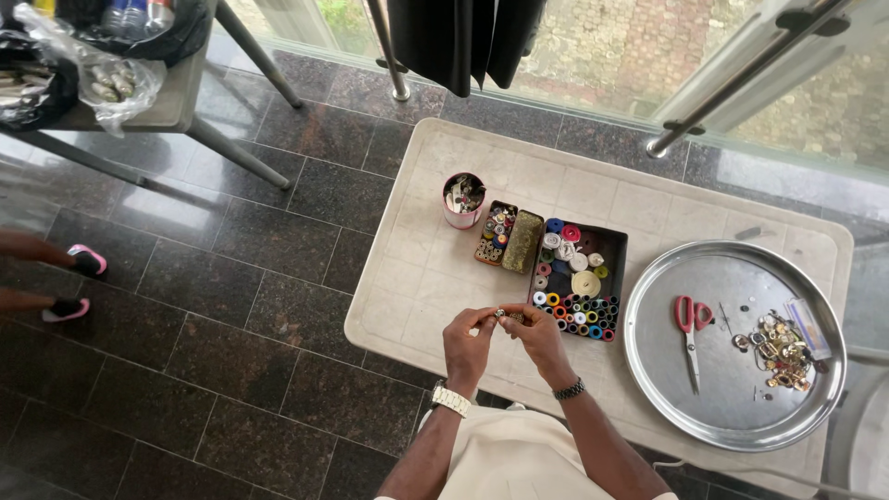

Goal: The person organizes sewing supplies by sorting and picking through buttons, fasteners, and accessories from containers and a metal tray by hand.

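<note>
Pinching a small metallic piece [501,315] between them, the left hand [468,341] and the right hand [535,335] meet over the near edge of the cream square-patterned plastic table [435,268]. The fingertips of both hands close on the piece; what exactly it is stays too small to tell. The left wrist carries a silver metal watch [450,399], the right a dark beaded bracelet [569,390].

Just beyond the right hand sits a black rectangular box of coloured thread spools [578,279], its near corner close to the knuckles. Further back stand a smaller open tin of little spools [508,238] and a pink round cup of small bits [462,199]. To the right, a large round silver metal tray [704,389] reaches almost to the table's near edge; on it lie red-handled scissors [690,324] and a heap of small brass-coloured fittings [781,350].

The bare tabletop to the left of the hands is open up to its rounded corner. Past that edge lies dark polished stone floor [231,324], where another person's feet in pink-trimmed shoes [79,282] show at the far left.
</note>
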